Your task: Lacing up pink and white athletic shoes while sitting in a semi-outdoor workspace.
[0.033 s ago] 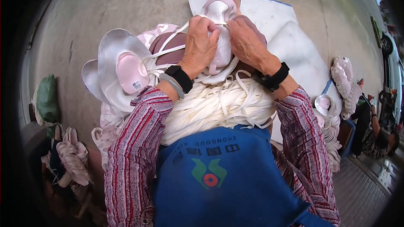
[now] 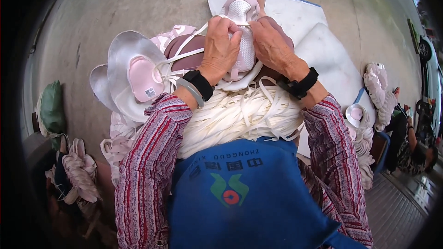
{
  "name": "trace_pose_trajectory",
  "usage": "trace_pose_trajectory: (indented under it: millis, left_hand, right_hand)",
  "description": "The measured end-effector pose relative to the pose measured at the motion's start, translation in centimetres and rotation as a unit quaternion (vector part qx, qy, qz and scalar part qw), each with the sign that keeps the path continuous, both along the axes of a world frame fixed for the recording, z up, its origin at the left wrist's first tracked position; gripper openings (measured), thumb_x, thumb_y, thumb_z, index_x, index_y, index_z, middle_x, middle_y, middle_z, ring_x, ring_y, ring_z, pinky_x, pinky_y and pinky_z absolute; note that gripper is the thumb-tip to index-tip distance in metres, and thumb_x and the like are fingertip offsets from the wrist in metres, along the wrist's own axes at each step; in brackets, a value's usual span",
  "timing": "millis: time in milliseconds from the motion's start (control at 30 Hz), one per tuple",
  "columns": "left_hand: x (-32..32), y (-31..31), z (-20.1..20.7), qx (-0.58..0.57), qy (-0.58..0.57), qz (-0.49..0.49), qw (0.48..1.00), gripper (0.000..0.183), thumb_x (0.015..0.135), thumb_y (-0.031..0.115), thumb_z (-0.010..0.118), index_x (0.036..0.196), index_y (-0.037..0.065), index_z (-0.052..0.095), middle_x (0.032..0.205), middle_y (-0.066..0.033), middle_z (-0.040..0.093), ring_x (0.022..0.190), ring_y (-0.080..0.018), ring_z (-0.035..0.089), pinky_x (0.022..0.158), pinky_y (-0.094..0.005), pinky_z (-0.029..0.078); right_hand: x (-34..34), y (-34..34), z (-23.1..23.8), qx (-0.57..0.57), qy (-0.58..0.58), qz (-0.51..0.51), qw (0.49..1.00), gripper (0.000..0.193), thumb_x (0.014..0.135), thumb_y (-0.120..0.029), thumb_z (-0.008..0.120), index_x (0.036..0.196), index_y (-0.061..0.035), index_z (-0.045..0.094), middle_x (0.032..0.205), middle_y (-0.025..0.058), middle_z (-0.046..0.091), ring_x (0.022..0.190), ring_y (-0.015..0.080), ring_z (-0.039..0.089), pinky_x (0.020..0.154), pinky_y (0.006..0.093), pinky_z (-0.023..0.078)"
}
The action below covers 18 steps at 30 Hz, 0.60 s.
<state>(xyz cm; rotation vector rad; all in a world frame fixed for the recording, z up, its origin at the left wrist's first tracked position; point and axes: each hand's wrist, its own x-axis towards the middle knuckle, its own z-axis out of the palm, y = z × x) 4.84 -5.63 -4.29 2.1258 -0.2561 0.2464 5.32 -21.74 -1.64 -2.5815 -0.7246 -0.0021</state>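
Note:
A pale pink and white mesh shoe upper [image 2: 247, 48] lies in front of me, its toe end pointing away. My left hand [image 2: 220, 46] is closed in a pinch at its left side, on a flat white shoelace [image 2: 188, 54] that trails off to the left. From the other side my right hand [image 2: 273, 46] is pinched on the lace where it crosses the upper; its fingertips are partly hidden. A thick bundle of cream laces [image 2: 235, 115] rests on my lap between my forearms, over the blue apron [image 2: 230, 166].
Silvery curved sheets with a pink insole-shaped piece [image 2: 144, 80] stand at the left, beside mauve pieces [image 2: 187, 55]. White sheeting [image 2: 323, 50] spreads to the right. Bundled pink uppers [image 2: 376, 80] and a green sack [image 2: 52, 110] lie farther out. Another person [image 2: 408, 147] sits at far right.

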Motion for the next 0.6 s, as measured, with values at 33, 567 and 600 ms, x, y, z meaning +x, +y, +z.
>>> trace_pose_trajectory:
  millis: [33, 567, 600]
  left_hand:
    - [0.2, -0.3, -0.1, 0.001, -0.005, 0.018, 1.0, 0.017, 0.078, 0.012, 0.066, 0.085, 0.001, 0.055, 0.088, -0.0133, 0.053, 0.091, -0.0298, 0.052, 0.082, -0.0375, 0.043]
    - [0.9, -0.6, -0.1, 0.058, 0.02, 0.014, 0.998, 0.018, 0.075, 0.011, 0.064, 0.082, 0.001, 0.051, 0.092, -0.0164, 0.051, 0.091, -0.0334, 0.052, 0.082, -0.0392, 0.043]
    - [0.9, -0.7, -0.1, 0.057, 0.019, 0.013, 0.998, 0.018, 0.075, 0.011, 0.064, 0.082, 0.001, 0.051, 0.092, -0.0164, 0.051, 0.091, -0.0334, 0.052, 0.082, -0.0392, 0.043]
  right_hand:
    - [0.2, -0.1, 0.0, 0.006, -0.037, 0.033, 0.999, 0.022, 0.073, 0.004, 0.056, 0.094, 0.0097, 0.049, 0.089, 0.0224, 0.05, 0.089, 0.0359, 0.053, 0.076, 0.0398, 0.05]
    - [-0.5, -0.1, -1.7, 0.069, 0.004, -0.061, 0.996, 0.032, 0.082, 0.003, 0.049, 0.114, 0.002, 0.051, 0.094, 0.0188, 0.053, 0.088, 0.0346, 0.054, 0.075, 0.0396, 0.046]
    - [-0.4, -0.3, -1.9, 0.075, -0.004, -0.049, 0.996, 0.032, 0.082, 0.003, 0.049, 0.114, 0.0016, 0.051, 0.093, 0.0192, 0.054, 0.088, 0.0351, 0.054, 0.075, 0.0399, 0.045]
